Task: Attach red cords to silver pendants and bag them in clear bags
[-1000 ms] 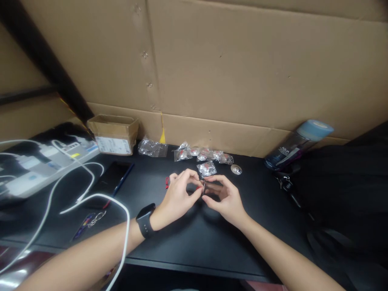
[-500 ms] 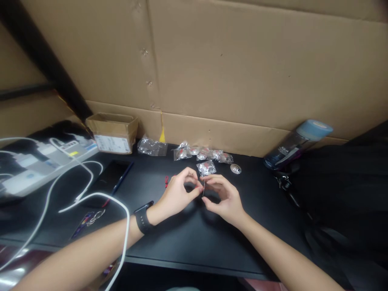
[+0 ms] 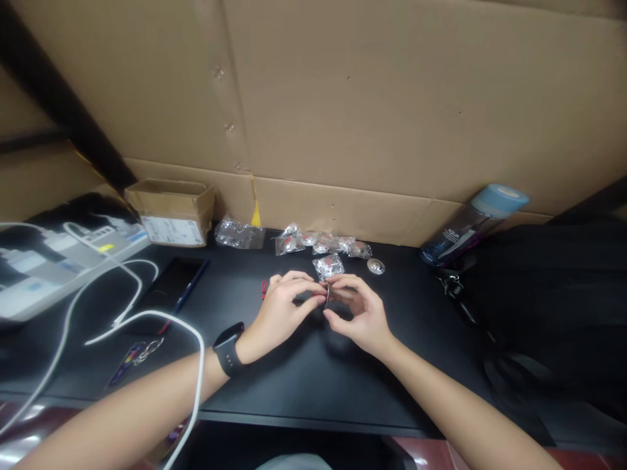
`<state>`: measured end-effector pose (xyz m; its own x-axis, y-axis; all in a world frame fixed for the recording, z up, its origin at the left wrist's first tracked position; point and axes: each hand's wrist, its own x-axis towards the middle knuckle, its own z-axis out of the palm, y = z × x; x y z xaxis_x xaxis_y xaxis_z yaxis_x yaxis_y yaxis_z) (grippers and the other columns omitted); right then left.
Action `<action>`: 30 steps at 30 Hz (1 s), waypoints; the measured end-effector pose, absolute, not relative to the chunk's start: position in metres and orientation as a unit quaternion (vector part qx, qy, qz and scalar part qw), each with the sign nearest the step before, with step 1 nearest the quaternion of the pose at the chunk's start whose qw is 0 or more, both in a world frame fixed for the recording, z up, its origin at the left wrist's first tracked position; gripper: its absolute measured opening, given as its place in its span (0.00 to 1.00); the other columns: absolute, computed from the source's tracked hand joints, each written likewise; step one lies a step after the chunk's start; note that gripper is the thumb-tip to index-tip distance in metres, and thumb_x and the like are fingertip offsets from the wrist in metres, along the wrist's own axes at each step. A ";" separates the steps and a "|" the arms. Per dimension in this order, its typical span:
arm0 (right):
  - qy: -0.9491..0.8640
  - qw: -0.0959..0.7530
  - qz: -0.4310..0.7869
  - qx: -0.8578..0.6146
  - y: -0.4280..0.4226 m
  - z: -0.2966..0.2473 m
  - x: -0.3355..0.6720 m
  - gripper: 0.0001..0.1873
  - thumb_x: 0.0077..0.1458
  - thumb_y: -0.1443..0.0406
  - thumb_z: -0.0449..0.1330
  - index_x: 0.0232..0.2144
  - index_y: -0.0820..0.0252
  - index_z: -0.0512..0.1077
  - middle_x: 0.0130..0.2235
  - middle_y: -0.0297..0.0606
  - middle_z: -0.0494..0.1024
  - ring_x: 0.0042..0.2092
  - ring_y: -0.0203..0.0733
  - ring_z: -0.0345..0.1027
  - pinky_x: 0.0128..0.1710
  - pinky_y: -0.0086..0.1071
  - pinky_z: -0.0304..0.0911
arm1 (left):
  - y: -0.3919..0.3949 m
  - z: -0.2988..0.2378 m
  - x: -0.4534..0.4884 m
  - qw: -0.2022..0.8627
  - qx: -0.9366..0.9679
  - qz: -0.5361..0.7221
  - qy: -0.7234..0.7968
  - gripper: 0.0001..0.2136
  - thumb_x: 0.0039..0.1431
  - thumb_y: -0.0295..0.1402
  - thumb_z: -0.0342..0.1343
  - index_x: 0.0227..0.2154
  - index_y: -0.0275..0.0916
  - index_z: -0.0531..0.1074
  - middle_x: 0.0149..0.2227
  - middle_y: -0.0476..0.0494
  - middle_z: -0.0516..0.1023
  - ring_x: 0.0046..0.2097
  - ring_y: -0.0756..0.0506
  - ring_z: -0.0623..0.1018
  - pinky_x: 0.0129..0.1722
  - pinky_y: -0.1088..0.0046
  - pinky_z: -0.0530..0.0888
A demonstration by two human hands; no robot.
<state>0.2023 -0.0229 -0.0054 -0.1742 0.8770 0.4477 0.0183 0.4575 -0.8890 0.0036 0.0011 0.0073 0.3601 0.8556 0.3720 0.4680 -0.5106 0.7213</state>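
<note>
Between my two hands, above the black desk, a thin round metal disc (image 3: 328, 296) stands nearly edge-on. My left hand (image 3: 289, 303) pinches it from the left with thumb and fingers. From the right, my right hand (image 3: 358, 312) grips its rim, fingertips at the top and thumb near the bottom edge. A similar shiny disc (image 3: 376, 266) lies on the desk beyond my right hand. Just past my fingertips is a clear plastic packet (image 3: 328, 266) with something silver and red in it. A small red piece (image 3: 264, 289) lies left of my left hand.
Several packets (image 3: 323, 243) line the back of the desk beside a clear plastic bag (image 3: 239, 234) and a cardboard box (image 3: 171, 212). A phone (image 3: 174, 294), keyring (image 3: 147, 352) and power strip (image 3: 73, 261) are left. A bottle (image 3: 473, 225) leans right. White cable (image 3: 200, 365) crosses my left forearm.
The whole view has shifted slightly. My left fingers have stretched and closed more over the disc's top edge; both hands still hold the disc in about the same place.
</note>
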 end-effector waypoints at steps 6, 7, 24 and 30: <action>-0.657 0.549 0.396 -0.331 -0.024 -0.005 0.201 0.20 0.53 0.68 0.71 0.47 0.52 0.72 0.53 0.43 0.74 0.52 0.48 0.78 0.51 0.42 0.79 | 0.003 0.004 0.003 0.218 0.799 0.377 0.414 0.04 0.66 0.34 0.62 0.37 0.48 0.82 0.42 0.48 0.85 0.53 0.40 0.78 0.51 0.60 0.61; -0.658 0.550 0.395 -0.331 -0.024 -0.005 0.201 0.20 0.53 0.68 0.71 0.47 0.52 0.72 0.53 0.42 0.74 0.51 0.48 0.78 0.51 0.42 0.79 | 0.003 0.004 0.003 0.212 0.804 0.374 0.411 0.05 0.66 0.33 0.61 0.37 0.47 0.82 0.42 0.48 0.85 0.52 0.41 0.77 0.51 0.60 0.61; -0.749 0.499 0.258 -0.352 -0.021 -0.008 0.207 0.28 0.53 0.70 0.70 0.55 0.50 0.70 0.53 0.41 0.81 0.50 0.47 0.81 0.55 0.43 0.78 | 0.011 0.004 0.002 0.451 0.711 0.358 0.404 0.05 0.62 0.33 0.62 0.35 0.41 0.82 0.39 0.45 0.85 0.44 0.42 0.82 0.49 0.65 0.73; -0.737 0.474 0.277 -0.393 -0.020 -0.003 0.207 0.27 0.52 0.66 0.72 0.53 0.52 0.70 0.49 0.40 0.81 0.47 0.47 0.82 0.52 0.41 0.80 | 0.014 0.001 0.001 0.474 0.695 0.368 0.396 0.03 0.59 0.29 0.64 0.32 0.40 0.82 0.37 0.46 0.86 0.41 0.43 0.83 0.46 0.68 0.75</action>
<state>0.2071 -0.0203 -0.0034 -0.2402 0.8427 0.4818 0.3175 0.5373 -0.7814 0.0012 0.0136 0.0014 0.4154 0.8993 0.1367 0.2003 -0.2370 0.9506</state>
